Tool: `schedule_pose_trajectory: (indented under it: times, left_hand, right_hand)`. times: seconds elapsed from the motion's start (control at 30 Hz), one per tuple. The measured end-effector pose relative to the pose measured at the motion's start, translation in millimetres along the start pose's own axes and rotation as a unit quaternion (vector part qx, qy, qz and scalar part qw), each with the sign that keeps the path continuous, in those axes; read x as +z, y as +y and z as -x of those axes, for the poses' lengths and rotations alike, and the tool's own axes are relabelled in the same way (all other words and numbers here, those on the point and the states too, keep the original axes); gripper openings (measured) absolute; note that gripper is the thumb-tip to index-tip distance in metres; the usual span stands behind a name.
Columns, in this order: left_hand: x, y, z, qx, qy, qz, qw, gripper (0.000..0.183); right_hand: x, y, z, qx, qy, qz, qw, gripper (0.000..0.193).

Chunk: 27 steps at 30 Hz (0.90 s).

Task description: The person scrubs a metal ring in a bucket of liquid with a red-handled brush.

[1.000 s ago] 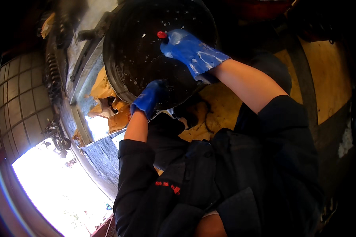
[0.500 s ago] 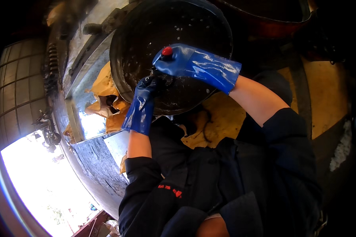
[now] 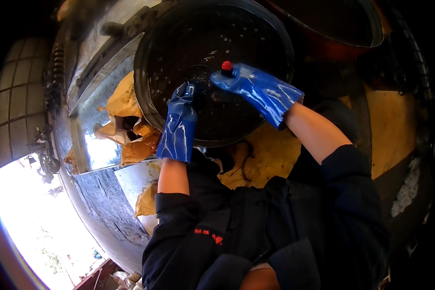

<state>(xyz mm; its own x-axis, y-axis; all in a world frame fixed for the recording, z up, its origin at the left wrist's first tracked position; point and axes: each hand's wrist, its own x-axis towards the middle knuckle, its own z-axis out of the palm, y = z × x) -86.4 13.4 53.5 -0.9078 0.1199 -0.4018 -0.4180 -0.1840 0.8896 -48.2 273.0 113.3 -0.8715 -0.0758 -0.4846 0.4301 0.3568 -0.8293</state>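
Both my hands wear long, wet blue rubber gloves and are over a large round black tub [image 3: 141,92] of dark liquid [image 3: 198,41] with white flecks floating on it. My right hand [image 3: 249,79] is closed round a black handle with a red end [image 3: 226,65], which sticks up above the thumb side; the tool's lower part is hidden. My left hand [image 3: 180,108] is to the left, lower in the tub, with its fingers curled at the liquid. Dark shapes and ripples by its fingertips hide what it grips, if anything.
A reddish-brown round container [image 3: 333,36] stands at the far right. Torn tan paper [image 3: 123,104] lies left of the tub beside a metal frame [image 3: 79,140]. A yellowish board [image 3: 270,154] lies between the tub and my body. Bright light enters at lower left.
My right hand has moved right with the red-ended handle, away from my left hand. My left hand has shifted slightly right and down; the hands are now apart.
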Motion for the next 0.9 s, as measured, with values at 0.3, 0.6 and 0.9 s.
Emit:
schedule_pose_trajectory:
  times: [0.3,0.6,0.9]
  left_hand:
    - [32.1,42.4,24.7,-0.202,0.019,-0.038,0.979,0.041]
    - [16.8,37.7,28.0,-0.065,-0.002,0.002,0.998,0.026]
    - [-4.4,25.2,14.8,-0.040,0.020,-0.061,0.997,0.026]
  right_hand:
    - [19.2,-15.5,10.0,-0.208,0.048,0.489,0.846,0.029]
    - [13.0,11.8,3.3,-0.328,0.206,0.356,0.850,0.024]
    - [-1.8,-9.4,-10.1,-0.320,0.119,0.075,0.937,0.023]
